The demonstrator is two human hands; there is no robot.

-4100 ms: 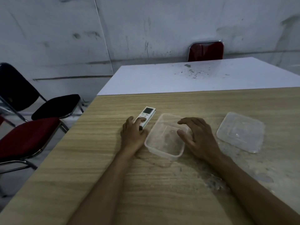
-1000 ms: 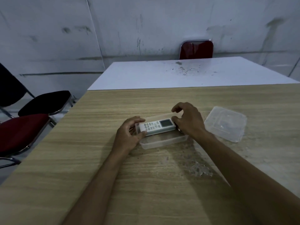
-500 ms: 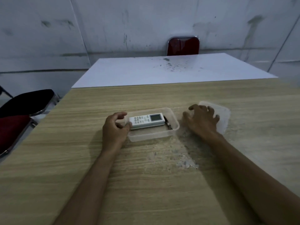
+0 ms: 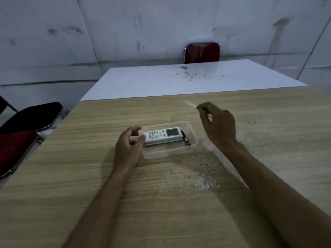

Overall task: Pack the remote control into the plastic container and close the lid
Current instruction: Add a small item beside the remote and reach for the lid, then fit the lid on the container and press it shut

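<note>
Remote control (image 4: 162,135) lies flat inside the clear plastic container (image 4: 172,151), buttons up, screen end toward the right, keypad end toward the left. It sits along the far half of the tub; the near half shows bare bottom. A small dark item w/ a metal tip (image 4: 186,139) lies in the tub just beside the remote's right end; can't tell what it is. Container rests on the wooden bench (image 4: 89,176), roughly centre, no lid on it.

Left hand (image 4: 128,147) is at the container's left end, fingers curled loosely around that short side. Thumb tip touches the remote's left end or the rim there; can't tell which. Index finger arches over the far left corner. Grip is loose, not a full clench.

Right hand (image 4: 217,124) is raised above the bench, to the right of the container and a bit beyond it, apart from the remote. Thumb and fingers are pinched on the lid (image 4: 190,105), which is motion-blurred: only a pale edge shows sticking out up-left of the fingertips, plus a faint see-through smear below the hand. Lid is off the bench and tilted, not over the tub.

Whitish scuff patch (image 4: 206,181) on the bench near the right forearm. A white table (image 4: 179,79) butts against the far edge; a red chair (image 4: 202,53) behind it, more chairs (image 4: 21,126) at left.
</note>
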